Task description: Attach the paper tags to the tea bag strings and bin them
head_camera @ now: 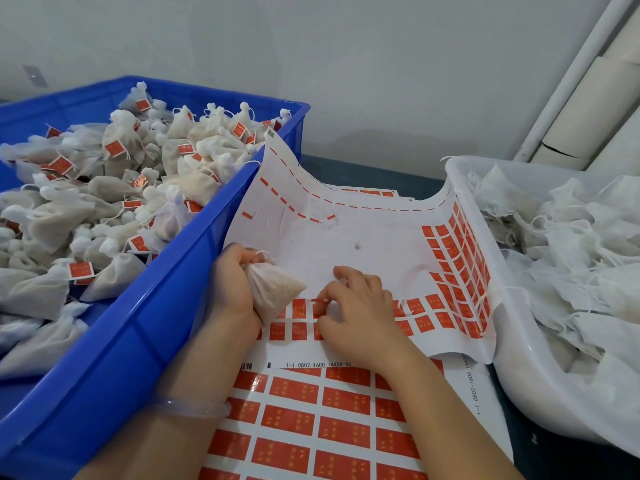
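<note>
**Tea bag gripped at the tag sheet's left edge**

Tea bag [273, 289] is held tight in the left hand [230, 289], fingers wrapped round its gathered neck, and its filled body is laid over the left side of the tag sheet [346, 244]. Over on the sheet's first row of remaining tags, a red tag [318, 307] is pinched under the curled fingertips of the right hand [356, 306]. Whether the string is caught in that pinch cannot be made out.

The sheet is curled up at both sides. Its left edge is propped against the blue crate [156, 323], where tagged bags [114, 202] are heaped. Its right edge is draped up the wall of the white tub [519, 375], which is filled with untagged bags [571, 254].

A second sheet [311, 427] of larger-looking red labels is spread just below the tag sheet, under both forearms. A clear bangle [190, 407] is worn on the left wrist.
</note>
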`<state>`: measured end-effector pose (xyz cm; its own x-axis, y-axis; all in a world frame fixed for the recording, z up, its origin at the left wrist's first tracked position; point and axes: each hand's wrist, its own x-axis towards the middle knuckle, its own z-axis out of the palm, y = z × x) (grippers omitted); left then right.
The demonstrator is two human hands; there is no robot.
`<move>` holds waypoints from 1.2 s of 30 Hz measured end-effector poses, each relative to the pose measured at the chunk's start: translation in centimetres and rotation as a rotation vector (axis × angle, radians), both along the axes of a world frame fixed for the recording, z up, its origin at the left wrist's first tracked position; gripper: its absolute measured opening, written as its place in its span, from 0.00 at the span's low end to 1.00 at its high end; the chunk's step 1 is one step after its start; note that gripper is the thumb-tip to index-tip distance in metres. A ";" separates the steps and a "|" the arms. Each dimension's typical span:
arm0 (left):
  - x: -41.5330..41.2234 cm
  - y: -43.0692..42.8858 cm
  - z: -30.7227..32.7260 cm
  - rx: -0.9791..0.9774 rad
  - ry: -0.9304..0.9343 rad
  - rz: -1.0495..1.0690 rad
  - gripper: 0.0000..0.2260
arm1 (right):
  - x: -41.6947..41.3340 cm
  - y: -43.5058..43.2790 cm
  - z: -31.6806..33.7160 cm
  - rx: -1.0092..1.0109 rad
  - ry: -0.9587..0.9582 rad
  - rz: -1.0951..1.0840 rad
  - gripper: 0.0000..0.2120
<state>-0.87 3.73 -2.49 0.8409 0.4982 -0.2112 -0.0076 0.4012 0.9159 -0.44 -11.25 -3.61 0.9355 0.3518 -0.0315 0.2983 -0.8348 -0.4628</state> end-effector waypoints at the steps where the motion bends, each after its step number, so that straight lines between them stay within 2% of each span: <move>1: 0.0 0.0 -0.1 0.002 -0.001 0.003 0.11 | 0.0 0.0 0.0 0.001 -0.001 0.003 0.12; 4: -0.1 -0.1 0.0 0.008 -0.003 0.009 0.12 | 0.0 0.0 0.0 -0.008 0.007 0.022 0.16; 9: -0.2 -0.2 0.1 0.014 -0.007 0.002 0.15 | 0.1 0.0 0.3 -0.040 0.014 0.021 0.13; 12: -0.2 -0.3 0.2 0.013 -0.012 -0.002 0.17 | 0.0 0.0 0.3 -0.025 0.022 0.025 0.15; 18: -0.2 -0.5 0.4 0.000 -0.025 0.032 0.12 | 0.1 -0.1 0.4 0.009 0.025 0.012 0.14; 24: -0.2 -0.4 0.4 -0.024 -0.016 0.027 0.12 | 0.1 -0.1 0.3 0.018 0.028 0.006 0.11; 29: -0.2 -0.4 0.4 -0.027 -0.019 0.018 0.17 | 0.1 -0.1 0.2 0.025 0.035 0.013 0.15; 36: -0.2 -0.6 0.6 -0.039 -0.021 0.037 0.11 | 0.2 0.0 0.3 -0.029 0.021 0.013 0.14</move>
